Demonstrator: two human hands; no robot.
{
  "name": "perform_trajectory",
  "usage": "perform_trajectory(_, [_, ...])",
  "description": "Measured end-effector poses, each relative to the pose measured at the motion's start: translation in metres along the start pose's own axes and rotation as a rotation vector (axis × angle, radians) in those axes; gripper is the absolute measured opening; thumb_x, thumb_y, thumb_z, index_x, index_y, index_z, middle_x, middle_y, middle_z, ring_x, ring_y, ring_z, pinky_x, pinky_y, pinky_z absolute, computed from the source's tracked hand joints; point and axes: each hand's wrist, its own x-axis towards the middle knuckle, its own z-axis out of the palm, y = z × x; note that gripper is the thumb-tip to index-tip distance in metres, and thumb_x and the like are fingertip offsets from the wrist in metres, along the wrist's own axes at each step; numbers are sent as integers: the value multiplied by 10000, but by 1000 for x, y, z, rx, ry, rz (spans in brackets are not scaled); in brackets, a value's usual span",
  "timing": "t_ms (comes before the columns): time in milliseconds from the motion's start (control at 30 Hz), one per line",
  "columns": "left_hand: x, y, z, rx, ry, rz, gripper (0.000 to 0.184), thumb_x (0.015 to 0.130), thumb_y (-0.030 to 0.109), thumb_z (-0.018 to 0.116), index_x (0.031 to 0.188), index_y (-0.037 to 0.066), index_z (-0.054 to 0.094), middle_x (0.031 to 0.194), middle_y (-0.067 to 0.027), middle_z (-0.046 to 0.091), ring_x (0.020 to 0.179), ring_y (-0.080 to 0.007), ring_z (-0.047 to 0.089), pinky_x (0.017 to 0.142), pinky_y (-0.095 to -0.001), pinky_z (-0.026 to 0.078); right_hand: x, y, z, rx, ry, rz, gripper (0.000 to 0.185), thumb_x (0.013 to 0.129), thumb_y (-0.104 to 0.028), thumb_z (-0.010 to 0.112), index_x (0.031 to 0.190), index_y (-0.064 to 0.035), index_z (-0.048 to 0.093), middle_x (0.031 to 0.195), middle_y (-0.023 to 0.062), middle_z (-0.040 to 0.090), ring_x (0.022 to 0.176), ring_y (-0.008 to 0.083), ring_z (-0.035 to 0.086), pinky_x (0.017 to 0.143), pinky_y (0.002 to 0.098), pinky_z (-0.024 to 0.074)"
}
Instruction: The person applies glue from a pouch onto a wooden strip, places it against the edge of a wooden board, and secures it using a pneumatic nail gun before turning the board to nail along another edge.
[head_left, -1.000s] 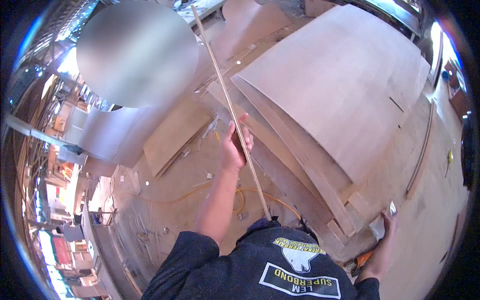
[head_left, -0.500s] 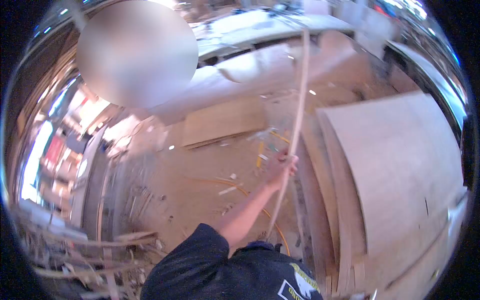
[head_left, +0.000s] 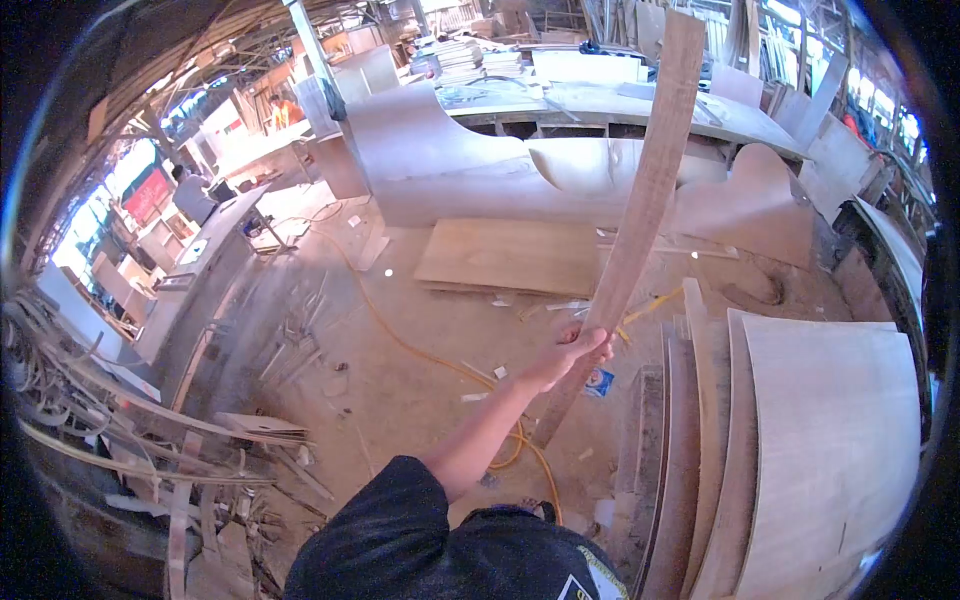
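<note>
A long, flat wooden plank (head_left: 645, 190) stands tilted in front of me, its top leaning away to the right. My left hand (head_left: 580, 355) is closed round it near its lower end, with the thumb across the wood. The plank's broad face is turned toward me. Its lower end hangs over the floor near a yellow-orange hose (head_left: 430, 355); whether it touches the floor I cannot tell. My right hand is out of view.
Large curved sheets (head_left: 830, 430) lean in a stack at the right. A flat board (head_left: 510, 255) lies ahead on the floor, before a long workbench (head_left: 620, 105). Scrap strips (head_left: 150, 460) pile up at the left. A blue packet (head_left: 598, 382) lies beyond the plank.
The plank has turned from its narrow edge to its broad face, still in my left hand. My view has swung, so the bench and sheets appear farther right and lower.
</note>
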Motion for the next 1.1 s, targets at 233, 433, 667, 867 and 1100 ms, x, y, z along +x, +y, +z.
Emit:
perform_trajectory(233, [-17,-10,-30,-43,255,-33,312,1038,415,652,1141,122,683,767,37,589,595,-74,546,514,-257,453,21,-28,-50,350,216,-14,476,953,-447,668,1263,-88,630,1264,135,664,1170,297,647,1087,571,477])
perform_trajectory(433, [-35,-6,-34,-28,194,-108,345,1009,470,684,1028,126,675,715,53,588,533,-64,534,462,-250,428,64,-66,-48,1085,28,-235,409,1004,-451,612,1221,-107,652,1234,116,671,1148,276,655,1088,588,479])
perform_trajectory(667, [-55,-24,-21,-22,60,-120,451,1062,458,582,1248,63,696,669,29,550,516,-78,505,457,-245,406,91,-102,21,1535,-471,-157,315,1057,-408,561,1097,-114,667,1037,104,679,939,278,673,923,575,534])
perform_trajectory(867, [-66,-22,-8,-156,-81,-174,480,1075,440,557,1275,15,656,652,2,520,520,-86,477,450,-238,394,62,-190,52,1349,-249,365,280,1040,-366,618,939,-109,661,654,111,650,576,304,672,641,541,609])
perform_trajectory(1100, [-71,-28,-2,-255,-141,-234,412,1072,413,589,1247,53,684,772,19,616,582,-73,541,487,-242,450,51,-185,50,1331,-306,416,328,975,-459,691,913,-139,654,636,103,654,551,308,672,638,509,615])
